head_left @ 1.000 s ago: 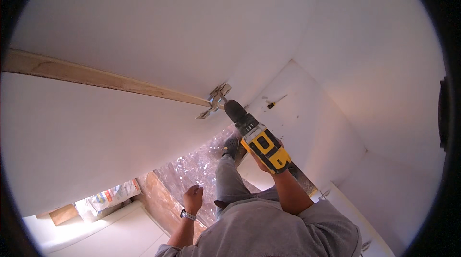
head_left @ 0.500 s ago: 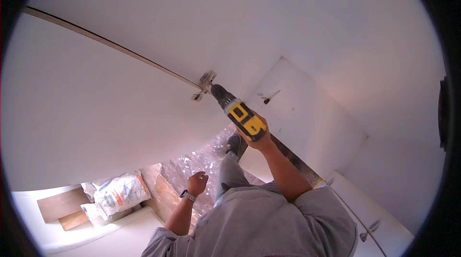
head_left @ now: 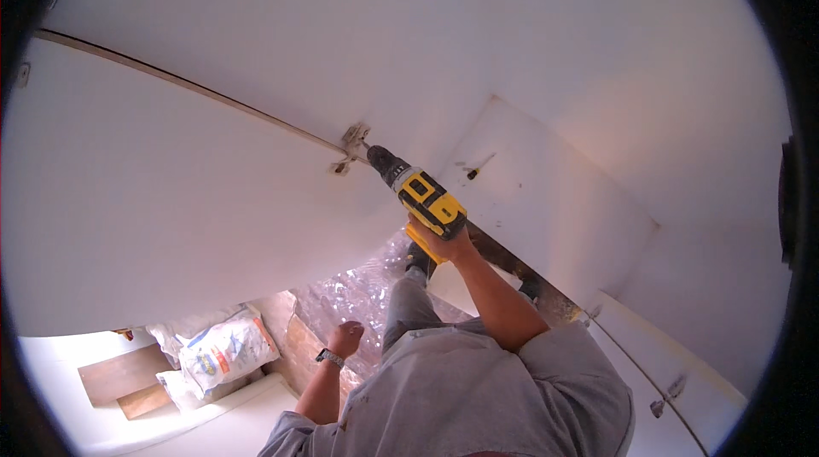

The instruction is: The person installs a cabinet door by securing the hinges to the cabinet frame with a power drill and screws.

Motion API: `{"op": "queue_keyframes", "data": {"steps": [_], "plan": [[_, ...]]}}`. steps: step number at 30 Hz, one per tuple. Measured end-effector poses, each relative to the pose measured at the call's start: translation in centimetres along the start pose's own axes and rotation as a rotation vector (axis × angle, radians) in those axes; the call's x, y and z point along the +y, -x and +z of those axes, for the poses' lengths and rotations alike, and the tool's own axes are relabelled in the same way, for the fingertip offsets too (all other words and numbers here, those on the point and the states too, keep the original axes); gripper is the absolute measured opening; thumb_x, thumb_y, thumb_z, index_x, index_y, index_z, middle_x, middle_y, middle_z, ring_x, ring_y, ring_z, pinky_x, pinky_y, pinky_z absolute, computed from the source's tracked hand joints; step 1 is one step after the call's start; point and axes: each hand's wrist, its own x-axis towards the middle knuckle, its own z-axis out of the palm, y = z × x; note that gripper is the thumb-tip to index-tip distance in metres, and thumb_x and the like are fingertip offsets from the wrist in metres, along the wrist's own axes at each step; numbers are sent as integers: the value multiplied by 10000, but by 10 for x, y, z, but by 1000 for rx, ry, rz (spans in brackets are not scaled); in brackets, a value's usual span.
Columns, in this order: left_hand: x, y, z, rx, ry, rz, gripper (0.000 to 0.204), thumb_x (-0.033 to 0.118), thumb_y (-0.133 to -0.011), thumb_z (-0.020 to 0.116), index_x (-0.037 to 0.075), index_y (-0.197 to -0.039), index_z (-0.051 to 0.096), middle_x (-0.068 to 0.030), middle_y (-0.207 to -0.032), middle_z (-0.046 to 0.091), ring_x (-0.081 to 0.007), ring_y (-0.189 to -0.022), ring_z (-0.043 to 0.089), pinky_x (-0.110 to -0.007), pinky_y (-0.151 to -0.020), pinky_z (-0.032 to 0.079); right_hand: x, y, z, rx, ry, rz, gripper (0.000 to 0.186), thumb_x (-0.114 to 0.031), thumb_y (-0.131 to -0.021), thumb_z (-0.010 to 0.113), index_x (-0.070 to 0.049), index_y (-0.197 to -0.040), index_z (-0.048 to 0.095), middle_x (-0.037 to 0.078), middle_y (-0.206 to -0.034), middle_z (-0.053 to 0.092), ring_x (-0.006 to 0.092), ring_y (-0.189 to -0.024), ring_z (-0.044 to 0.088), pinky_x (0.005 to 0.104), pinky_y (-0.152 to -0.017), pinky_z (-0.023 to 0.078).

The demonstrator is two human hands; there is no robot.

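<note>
My right hand is wrapped round the handle of a yellow and black cordless drill. The drill's chuck points up and left, with its tip at a metal cabinet hinge. That hinge joins a large white door panel to the white cabinet side; the hinge cup sits on the door. Whether the bit touches a screw is too small to tell. Low by my left side, my left hand hangs with its fingers curled in and nothing visible in them. It wears a wristwatch.
A small screwdriver lies on the white cabinet floor. White bags rest at lower left near wooden pieces. Clear plastic sheeting covers the floor by my foot. Another hinged door stands at lower right.
The view has shifted slightly. The drill stays at the hinge, its yellow battery base now showing below my right hand. My left hand remains low, its fingers curled.
</note>
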Motion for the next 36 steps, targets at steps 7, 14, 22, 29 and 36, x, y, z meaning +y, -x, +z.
{"op": "queue_keyframes", "data": {"steps": [7, 14, 22, 29, 36], "plan": [[39, 0, -13, -18, 221, -163, 265, 307, -852, 618, 91, -991, 684, -177, -940, 679, -344, -893, 655, -410, -742, 529, 15, -12, 14, 0, 57, -35, 287, -257, -821, 673, -158, -1085, 624, -7, -1034, 686, 171, -1009, 626, 362, -896, 438], [19, 1, -14, 54, 146, -48, 240, 273, -860, 616, 78, -986, 678, -195, -894, 677, -360, -857, 659, -421, -704, 534, -1, -22, 20, 60, 133, -149, 198, -88, -837, 667, -49, -1029, 636, 41, -895, 674, 137, -791, 643, 298, -714, 527], [25, -1, -22, 62, 172, -164, 238, 283, -850, 627, 92, -982, 682, -196, -879, 676, -361, -843, 661, -419, -702, 537, 3, -22, 20, 80, -30, -28, 197, -79, -832, 670, -47, -1022, 629, 39, -913, 667, 138, -804, 633, 302, -722, 518], [17, -7, -14, 88, 150, -121, 244, 301, -846, 622, 97, -965, 685, -193, -870, 675, -360, -837, 661, -422, -700, 538, -9, -22, 18, 113, -5, -43, 201, -78, -827, 682, -46, -1018, 631, 46, -913, 668, 148, -813, 636, 299, -723, 513], [19, -7, -10, 61, 204, -152, 264, 300, -851, 611, 88, -990, 682, -194, -906, 675, -359, -872, 657, -423, -724, 536, -1, -23, 15, 64, -13, -34, 200, -76, -822, 684, -49, -1013, 633, 51, -919, 668, 153, -827, 639, 303, -727, 512]]}}
